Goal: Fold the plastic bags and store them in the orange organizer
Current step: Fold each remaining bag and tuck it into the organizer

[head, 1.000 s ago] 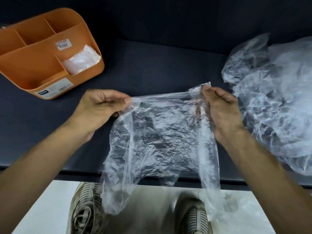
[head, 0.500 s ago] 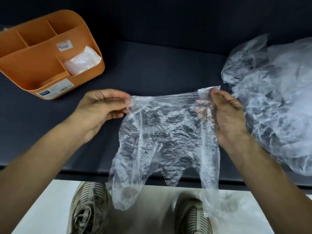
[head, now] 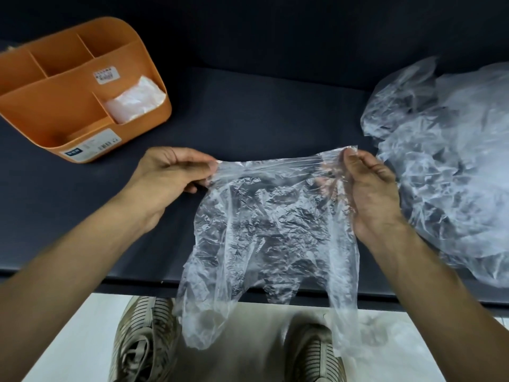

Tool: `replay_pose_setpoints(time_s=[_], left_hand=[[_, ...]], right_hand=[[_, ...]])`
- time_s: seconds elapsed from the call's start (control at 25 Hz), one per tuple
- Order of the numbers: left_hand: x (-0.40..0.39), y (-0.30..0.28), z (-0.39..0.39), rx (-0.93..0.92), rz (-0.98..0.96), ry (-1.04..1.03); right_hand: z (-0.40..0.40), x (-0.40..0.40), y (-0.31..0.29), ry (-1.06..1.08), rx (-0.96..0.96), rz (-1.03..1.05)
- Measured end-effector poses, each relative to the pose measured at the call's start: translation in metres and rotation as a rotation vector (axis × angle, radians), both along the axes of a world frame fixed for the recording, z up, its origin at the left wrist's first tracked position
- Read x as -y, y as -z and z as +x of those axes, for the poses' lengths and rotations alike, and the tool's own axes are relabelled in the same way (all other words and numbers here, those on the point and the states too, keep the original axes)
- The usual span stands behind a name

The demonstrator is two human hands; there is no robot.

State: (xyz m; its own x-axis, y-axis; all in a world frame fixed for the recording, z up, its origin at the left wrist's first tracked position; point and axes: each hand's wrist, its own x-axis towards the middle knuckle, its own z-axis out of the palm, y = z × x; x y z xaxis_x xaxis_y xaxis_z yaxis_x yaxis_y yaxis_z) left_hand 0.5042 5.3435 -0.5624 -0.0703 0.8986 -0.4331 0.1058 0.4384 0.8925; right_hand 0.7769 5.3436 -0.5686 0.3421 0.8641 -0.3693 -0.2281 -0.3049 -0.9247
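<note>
A clear crinkled plastic bag (head: 264,224) hangs stretched between my hands above the front edge of the dark table (head: 248,111). My left hand (head: 168,177) pinches its top left corner. My right hand (head: 371,194) grips the top right corner. The bag's two handles dangle past the table edge toward the floor. The orange organizer (head: 68,111) stands at the far left, with a folded plastic bag (head: 135,102) in its right front compartment. A loose pile of clear plastic bags (head: 446,161) lies on the right.
The organizer's other compartments hold nothing visible. Below the table edge are a pale floor (head: 68,340) and the person's two shoes (head: 143,343).
The bag's top edge has been drawn tighter and slightly wider between my hands; both hands drifted a little lower and to the right. The dangling handles swayed.
</note>
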Motion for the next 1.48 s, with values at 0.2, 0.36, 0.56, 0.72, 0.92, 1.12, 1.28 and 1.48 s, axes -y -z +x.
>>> replay_pose_setpoints(time_s=[0.2,0.36,0.56,0.72,0.92,1.12,1.28,1.48], left_hand=[[-0.004,0.0,0.001,0.031,0.037,-0.18],[-0.011,-0.001,0.006,0.028,0.11,-0.249],[-0.022,-0.016,0.024,-0.099,0.312,0.127],[-0.026,-0.029,0.057,-0.122,0.335,0.38],[-0.025,-0.027,0.067,-0.029,0.266,0.333],[-0.015,-0.015,0.05,-0.04,0.253,0.208],[0.024,-0.007,-0.007,-0.197,0.455,0.099],[0.062,0.023,-0.037,-0.587,0.498,0.571]], right_hand=[[-0.003,0.004,-0.001,0.017,-0.017,0.001],[-0.002,0.013,0.008,0.012,0.15,-0.08],[-0.006,0.009,-0.019,-0.352,0.814,0.299],[-0.031,-0.014,-0.035,-0.689,0.567,0.28],[-0.024,-0.018,-0.034,-0.575,0.253,0.124],[-0.014,-0.009,-0.021,-0.406,0.223,0.014],[0.004,-0.004,-0.018,-0.22,0.105,-0.085],[0.019,-0.001,-0.01,-0.157,0.025,-0.111]])
